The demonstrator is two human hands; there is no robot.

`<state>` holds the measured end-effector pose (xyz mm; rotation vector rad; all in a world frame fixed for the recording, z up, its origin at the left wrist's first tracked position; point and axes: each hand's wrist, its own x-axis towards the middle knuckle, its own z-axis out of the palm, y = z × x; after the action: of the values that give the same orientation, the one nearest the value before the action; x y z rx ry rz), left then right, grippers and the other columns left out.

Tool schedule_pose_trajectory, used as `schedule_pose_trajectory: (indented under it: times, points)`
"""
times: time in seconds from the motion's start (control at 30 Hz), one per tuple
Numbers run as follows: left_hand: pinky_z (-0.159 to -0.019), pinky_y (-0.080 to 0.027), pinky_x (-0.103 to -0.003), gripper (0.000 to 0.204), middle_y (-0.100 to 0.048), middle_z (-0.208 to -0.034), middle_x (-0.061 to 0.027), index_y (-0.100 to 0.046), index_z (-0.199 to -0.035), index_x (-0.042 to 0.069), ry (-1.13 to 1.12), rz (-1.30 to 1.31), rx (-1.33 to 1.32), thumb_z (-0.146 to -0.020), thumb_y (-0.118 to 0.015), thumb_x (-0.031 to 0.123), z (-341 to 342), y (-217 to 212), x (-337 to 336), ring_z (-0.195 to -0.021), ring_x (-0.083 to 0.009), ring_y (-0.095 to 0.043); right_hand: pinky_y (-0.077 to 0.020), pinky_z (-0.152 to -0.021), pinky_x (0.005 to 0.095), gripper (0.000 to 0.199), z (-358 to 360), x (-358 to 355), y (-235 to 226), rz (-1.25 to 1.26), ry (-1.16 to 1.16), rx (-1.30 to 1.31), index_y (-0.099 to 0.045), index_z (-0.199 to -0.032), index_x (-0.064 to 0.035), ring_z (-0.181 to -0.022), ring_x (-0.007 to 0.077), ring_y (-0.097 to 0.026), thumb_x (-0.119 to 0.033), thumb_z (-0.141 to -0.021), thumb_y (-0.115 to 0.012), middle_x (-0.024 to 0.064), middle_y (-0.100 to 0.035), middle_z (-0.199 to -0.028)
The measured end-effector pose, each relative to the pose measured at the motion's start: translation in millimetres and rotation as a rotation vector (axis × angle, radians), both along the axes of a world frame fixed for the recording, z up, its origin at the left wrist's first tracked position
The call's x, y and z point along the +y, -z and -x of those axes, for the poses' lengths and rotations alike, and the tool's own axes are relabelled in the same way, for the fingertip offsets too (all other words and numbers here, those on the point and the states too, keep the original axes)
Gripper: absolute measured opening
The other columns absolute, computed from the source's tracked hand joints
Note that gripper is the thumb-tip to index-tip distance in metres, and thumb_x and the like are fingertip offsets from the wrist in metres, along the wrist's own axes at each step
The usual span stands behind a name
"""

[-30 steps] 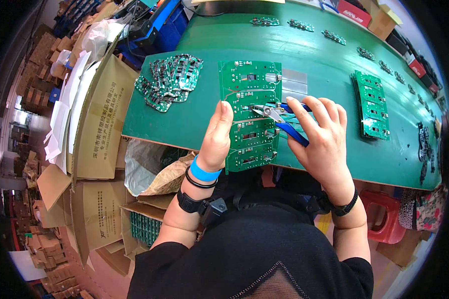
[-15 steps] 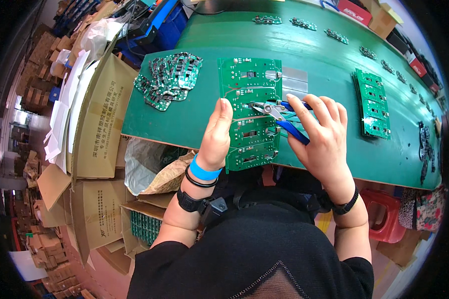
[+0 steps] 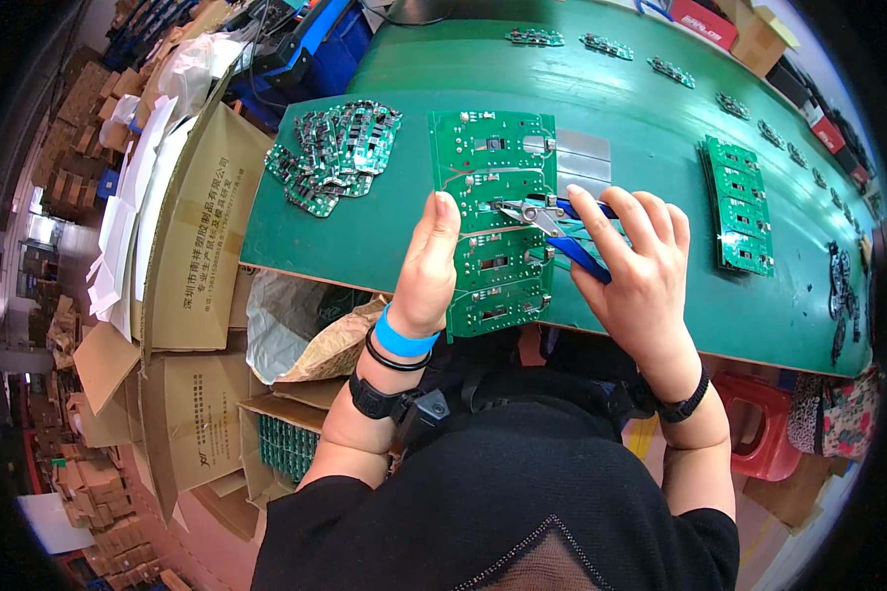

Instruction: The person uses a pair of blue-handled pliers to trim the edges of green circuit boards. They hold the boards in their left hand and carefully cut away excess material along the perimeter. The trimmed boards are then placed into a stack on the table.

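Note:
My left hand point(image 3: 429, 258) grips the left edge of a green circuit board panel point(image 3: 498, 266), its thumb along the edge and the other fingers hidden. The panel is tilted up over the table's front edge and carries several joined boards. My right hand point(image 3: 636, 266) is closed round a pair of cutters point(image 3: 542, 215) with blue handles. Their metal jaws rest at a part in the panel's second section; whether they touch it I cannot tell. Behind the panel, a grey metal plate point(image 3: 583, 158) lies on the green table point(image 3: 414, 74).
A heap of separated boards point(image 3: 335, 153) lies at the table's left. Stacked green panels point(image 3: 739, 207) stand to the right. Small boards point(image 3: 606, 46) sit spaced along the far side. Black pieces point(image 3: 840, 295) lie at far right, above a red stool point(image 3: 759, 424). Cardboard boxes point(image 3: 202, 236) stand at left.
Both hands keep their hold on the panel and cutters. The cutters have shifted very slightly at the same place on the panel; the small boards at the far side have moved slightly right.

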<state>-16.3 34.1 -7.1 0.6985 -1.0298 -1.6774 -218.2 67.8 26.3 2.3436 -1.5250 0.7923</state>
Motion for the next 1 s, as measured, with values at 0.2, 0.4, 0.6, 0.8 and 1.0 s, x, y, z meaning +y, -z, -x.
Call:
schedule_pose_trajectory:
  times: [0.2, 0.4, 0.6, 0.8, 1.0]
  points:
    - [-0.094, -0.054, -0.045, 0.060, -0.055, -0.131, -0.0192, -0.037, -0.141, 0.001, 0.010, -0.022, -0.012, -0.105, -0.019, 0.046, -3, 2, -1, -0.113, -0.0310, -0.061, -0.0399, -0.083, 0.0394, 0.065, 3, -5, 8, 0.017, -0.044, -0.014, -0.062, -0.123, -0.0146, -0.095, 0.0240, -0.055, -0.016, -0.060, -0.078, 0.0057, -0.058, -0.105]
    - [-0.094, -0.052, -0.054, 0.071, -0.044, -0.141, -0.0230, -0.031, -0.146, 0.005, 0.079, -0.312, 0.283, -0.100, -0.021, 0.058, -15, 1, 2, -0.113, -0.0383, -0.060, -0.0438, -0.079, 0.0382, 0.050, 10, -5, 2, 0.066, -0.006, -0.209, -0.069, -0.112, -0.0065, -0.086, 0.0283, -0.057, -0.005, -0.061, -0.074, 0.0102, -0.061, -0.096]
    - [-0.092, -0.052, -0.059, 0.076, -0.031, -0.152, -0.0207, -0.015, -0.153, 0.008, 0.437, -0.370, 0.960, -0.099, -0.018, 0.061, -25, 27, -6, -0.118, -0.0433, -0.055, -0.0416, -0.079, 0.0386, 0.052, 16, -6, 16, -0.032, 0.036, -0.171, -0.066, -0.114, -0.0112, -0.090, 0.0255, -0.055, -0.013, -0.063, -0.075, 0.0066, -0.059, -0.098]
    - [-0.087, -0.057, -0.051, 0.072, -0.021, -0.154, -0.0254, -0.020, -0.151, 0.005, 0.393, -0.340, 0.951, -0.101, -0.025, 0.056, -14, 21, -5, -0.109, -0.0386, -0.061, -0.0416, -0.080, 0.0387, 0.053, 12, -6, 19, -0.052, 0.060, -0.129, -0.065, -0.116, -0.0113, -0.091, 0.0251, -0.055, -0.014, -0.064, -0.075, 0.0065, -0.059, -0.100]
    - [-0.084, -0.058, -0.049, 0.070, -0.022, -0.153, -0.0270, -0.025, -0.150, 0.005, 0.356, -0.310, 0.882, -0.101, -0.026, 0.055, -13, 17, -7, -0.109, -0.0380, -0.062, -0.0414, -0.086, 0.0390, 0.056, 15, -3, 22, -0.056, 0.059, -0.186, -0.064, -0.119, -0.0106, -0.097, 0.0278, -0.055, -0.014, -0.065, -0.075, 0.0093, -0.059, -0.103]
